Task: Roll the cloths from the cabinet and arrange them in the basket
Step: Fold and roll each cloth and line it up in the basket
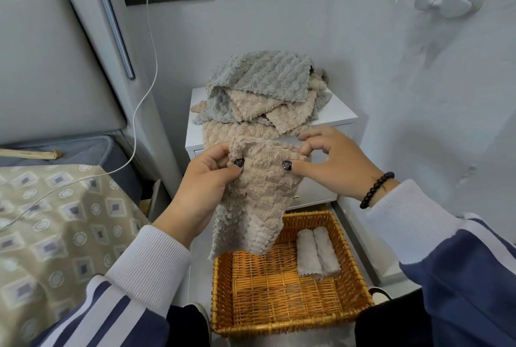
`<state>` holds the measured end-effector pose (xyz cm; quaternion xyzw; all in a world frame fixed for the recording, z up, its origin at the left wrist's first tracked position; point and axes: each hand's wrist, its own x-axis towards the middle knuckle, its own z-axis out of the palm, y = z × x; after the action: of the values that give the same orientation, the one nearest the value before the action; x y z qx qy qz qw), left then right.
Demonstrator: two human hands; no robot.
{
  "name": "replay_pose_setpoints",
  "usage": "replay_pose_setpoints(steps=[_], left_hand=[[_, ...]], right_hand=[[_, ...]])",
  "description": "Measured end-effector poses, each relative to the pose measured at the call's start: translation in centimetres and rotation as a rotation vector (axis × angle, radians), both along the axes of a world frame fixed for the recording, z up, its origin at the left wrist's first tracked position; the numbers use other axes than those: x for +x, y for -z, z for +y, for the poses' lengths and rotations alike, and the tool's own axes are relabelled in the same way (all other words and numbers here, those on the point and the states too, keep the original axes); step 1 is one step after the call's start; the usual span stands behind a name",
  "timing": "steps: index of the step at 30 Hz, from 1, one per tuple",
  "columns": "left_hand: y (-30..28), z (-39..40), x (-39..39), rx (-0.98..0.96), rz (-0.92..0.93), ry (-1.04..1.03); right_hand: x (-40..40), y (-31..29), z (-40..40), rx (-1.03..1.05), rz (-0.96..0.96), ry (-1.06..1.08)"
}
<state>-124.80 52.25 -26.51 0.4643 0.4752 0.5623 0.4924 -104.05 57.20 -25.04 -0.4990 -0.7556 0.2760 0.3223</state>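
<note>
Both hands are up over the basket (282, 327) holding a beige cloth (259, 193) by its top edge, left hand (203, 179) pinching one corner, right hand (332, 162) the other, rest of it hanging down. Two rolled cloths (317, 251) already sit side by side in the basket. Pile of grey and beige cloths (262, 89) heaped on the white cabinet (340, 112) behind.

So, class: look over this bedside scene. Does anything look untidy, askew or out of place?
Yes. The pile of grey and beige cloths on the white cabinet is a crumpled heap, with one beige cloth drooping over the front edge. The two rolled cloths lie neatly side by side in the wicker basket.
</note>
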Motion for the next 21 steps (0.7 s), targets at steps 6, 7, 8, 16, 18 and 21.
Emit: replay_pose_setpoints(steps=[6, 7, 8, 16, 18, 21], left_hand=[[-0.1, 0.5, 0.1, 0.022, 0.018, 0.006], [-0.1, 0.6, 0.2, 0.031, 0.037, 0.0], [-0.2, 0.7, 0.3, 0.039, 0.062, -0.005], [-0.3, 0.8, 1.4, 0.086, 0.232, 0.054], [-0.4, 0.9, 1.4, 0.117, 0.365, 0.02], [-0.3, 1.1, 1.4, 0.126, 0.435, 0.051]], right_hand=[[1.1, -0.7, -0.2, -0.151, 0.199, 0.008], [1.2, -0.8, -0.2, -0.14, 0.248, 0.03], [1.3, -0.9, -0.2, -0.125, 0.287, 0.051], [1.8, -0.3, -0.2, 0.141, 0.245, 0.121], [1.9, -0.3, -0.4, 0.137, 0.23, 0.101], [2.1, -0.1, -0.5, 0.092, 0.219, 0.05]])
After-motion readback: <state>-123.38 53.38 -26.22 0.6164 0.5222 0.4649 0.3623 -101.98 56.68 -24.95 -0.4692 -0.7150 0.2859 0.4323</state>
